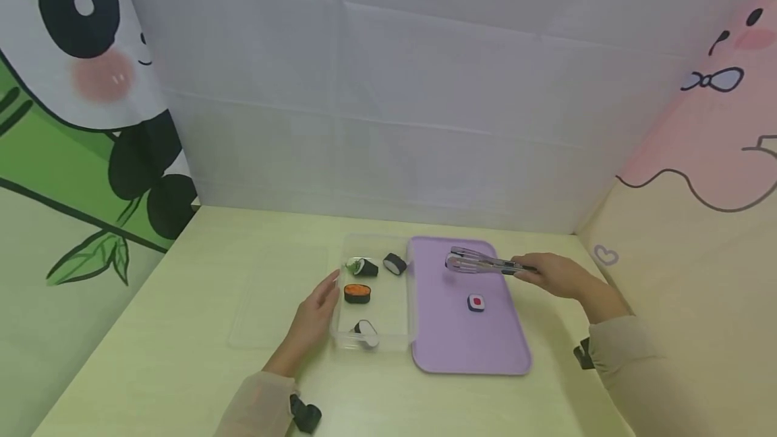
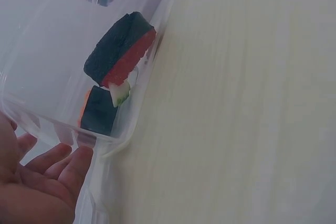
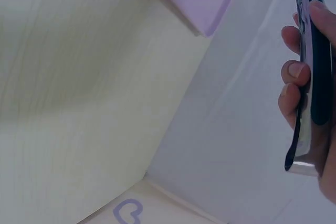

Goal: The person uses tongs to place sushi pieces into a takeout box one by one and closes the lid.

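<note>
Gripped tongs (image 1: 488, 266) in right hand (image 1: 555, 276) above purple tray (image 1: 467, 349), apparently pinching a sushi piece (image 1: 448, 259); rested relaxed left hand (image 1: 312, 315) against clear container (image 1: 394, 340). Risked dropping the piece through a slackened squeeze.

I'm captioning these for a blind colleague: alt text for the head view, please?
A person's right hand holds metal tongs over a purple tray where a red-centred sushi roll lies; the left hand is beside a clear plastic container of four sushi pieces.
</note>
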Demonstrator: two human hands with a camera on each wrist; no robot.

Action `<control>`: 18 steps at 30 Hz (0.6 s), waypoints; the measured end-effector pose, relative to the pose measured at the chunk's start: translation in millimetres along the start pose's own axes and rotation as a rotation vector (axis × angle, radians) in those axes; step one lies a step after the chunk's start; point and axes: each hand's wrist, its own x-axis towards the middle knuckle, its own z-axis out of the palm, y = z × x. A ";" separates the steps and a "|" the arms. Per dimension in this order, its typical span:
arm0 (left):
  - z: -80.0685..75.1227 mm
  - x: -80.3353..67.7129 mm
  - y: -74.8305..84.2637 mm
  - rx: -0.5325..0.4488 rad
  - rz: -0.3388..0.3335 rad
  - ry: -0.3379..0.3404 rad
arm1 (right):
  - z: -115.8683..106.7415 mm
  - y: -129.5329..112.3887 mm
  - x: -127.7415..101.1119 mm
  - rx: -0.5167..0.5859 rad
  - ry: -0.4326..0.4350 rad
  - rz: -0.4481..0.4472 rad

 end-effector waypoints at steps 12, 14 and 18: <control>0.8 -1.2 0.7 -0.013 -0.002 -0.009 | -0.4 -50.1 33.1 0.036 0.022 -0.095; 1.3 -2.1 1.1 -0.011 0.002 -0.011 | 2.6 -56.0 38.0 0.042 0.009 -0.109; 2.8 -3.3 1.0 -0.003 0.013 -0.010 | 9.4 -64.6 45.4 0.046 -0.020 -0.143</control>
